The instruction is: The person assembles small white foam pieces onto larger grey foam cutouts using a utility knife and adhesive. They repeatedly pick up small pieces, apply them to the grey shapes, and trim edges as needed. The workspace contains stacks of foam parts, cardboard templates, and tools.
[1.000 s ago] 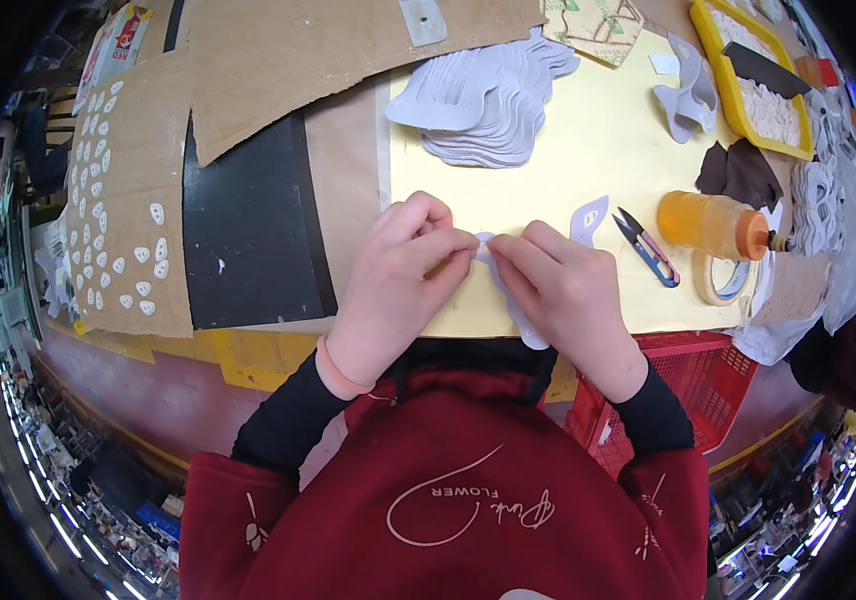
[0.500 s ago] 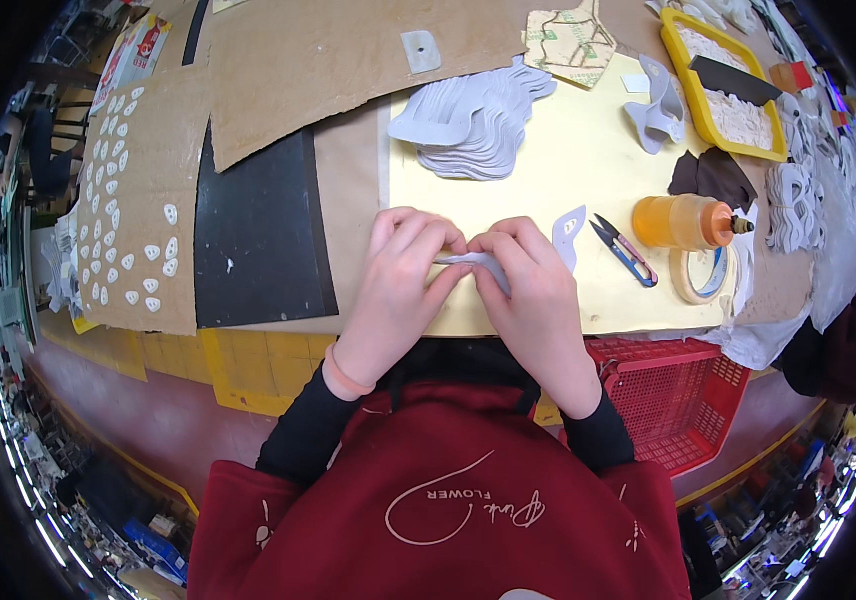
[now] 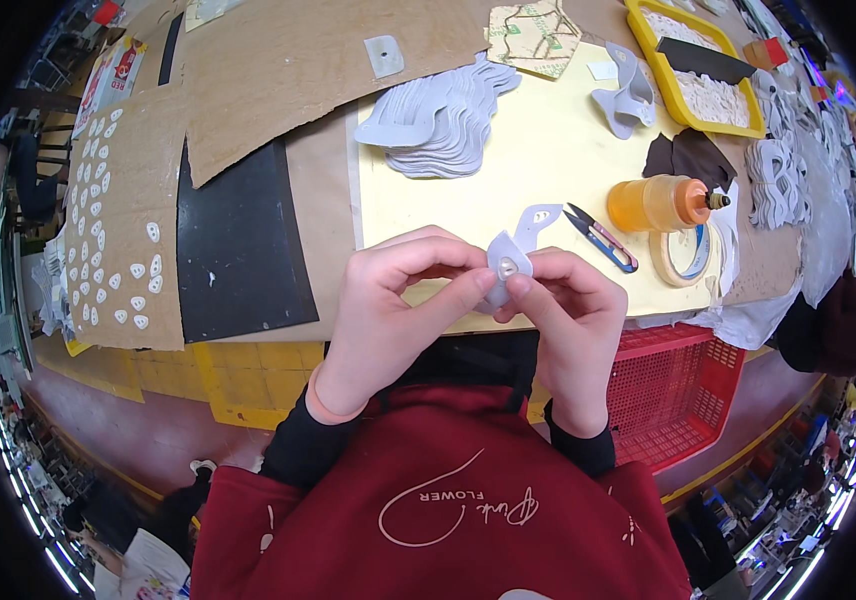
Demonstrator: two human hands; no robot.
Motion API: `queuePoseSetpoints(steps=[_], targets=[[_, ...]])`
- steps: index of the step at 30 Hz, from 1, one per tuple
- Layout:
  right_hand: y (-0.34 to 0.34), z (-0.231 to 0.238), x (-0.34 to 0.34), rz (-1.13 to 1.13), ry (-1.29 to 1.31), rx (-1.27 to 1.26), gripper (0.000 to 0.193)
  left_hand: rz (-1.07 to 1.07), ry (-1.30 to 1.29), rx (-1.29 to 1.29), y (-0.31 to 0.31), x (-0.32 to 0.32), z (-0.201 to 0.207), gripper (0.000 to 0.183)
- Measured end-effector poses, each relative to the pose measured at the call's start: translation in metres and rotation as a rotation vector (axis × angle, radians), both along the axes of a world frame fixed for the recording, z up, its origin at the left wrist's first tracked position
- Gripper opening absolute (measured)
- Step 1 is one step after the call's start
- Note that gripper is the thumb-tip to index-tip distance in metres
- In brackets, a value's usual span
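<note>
My left hand (image 3: 393, 300) and my right hand (image 3: 576, 305) pinch a small grey cut piece (image 3: 510, 250) between thumbs and fingers, close to the table's front edge. On its face sits a small whitish patch with holes in it, turned up toward me. Part of the piece is hidden behind my thumbs. Just beyond lies a second grey cut piece (image 3: 538, 220), which carries a similar white patch. Further back, a thick stack of grey cut pieces (image 3: 438, 128) rests on the yellow sheet (image 3: 548, 150).
Thread snips (image 3: 603, 242), an orange squeeze bottle (image 3: 653, 204) and a tape roll (image 3: 678, 265) lie to the right. A yellow tray (image 3: 708, 125) stands behind them. Cardboard (image 3: 123, 240) at left bears several white patches. A red crate (image 3: 668, 395) is below the table edge.
The grey piece was seen edge-on between my fingertips; now its patched face is tilted up toward me. Both hands have come slightly nearer and turned. The whole view has shifted a little.
</note>
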State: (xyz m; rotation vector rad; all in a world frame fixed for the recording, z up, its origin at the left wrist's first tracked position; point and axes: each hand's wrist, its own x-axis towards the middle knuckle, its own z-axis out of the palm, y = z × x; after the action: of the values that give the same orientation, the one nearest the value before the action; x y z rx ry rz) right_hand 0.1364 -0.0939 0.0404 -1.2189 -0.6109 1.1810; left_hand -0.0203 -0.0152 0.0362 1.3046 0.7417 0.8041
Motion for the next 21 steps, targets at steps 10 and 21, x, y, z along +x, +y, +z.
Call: queuePoseSetpoints(steps=[10,21], targets=[[-0.006,-0.003,-0.002,0.051,0.041,0.035,0.007,0.029,0.044,0.025,-0.004,0.006,-0.004,0.005],[-0.012,-0.001,0.012,0.127,0.265,0.022,0.004,-0.188,0.049,0.115,0.003,0.001,0.0,0.003]])
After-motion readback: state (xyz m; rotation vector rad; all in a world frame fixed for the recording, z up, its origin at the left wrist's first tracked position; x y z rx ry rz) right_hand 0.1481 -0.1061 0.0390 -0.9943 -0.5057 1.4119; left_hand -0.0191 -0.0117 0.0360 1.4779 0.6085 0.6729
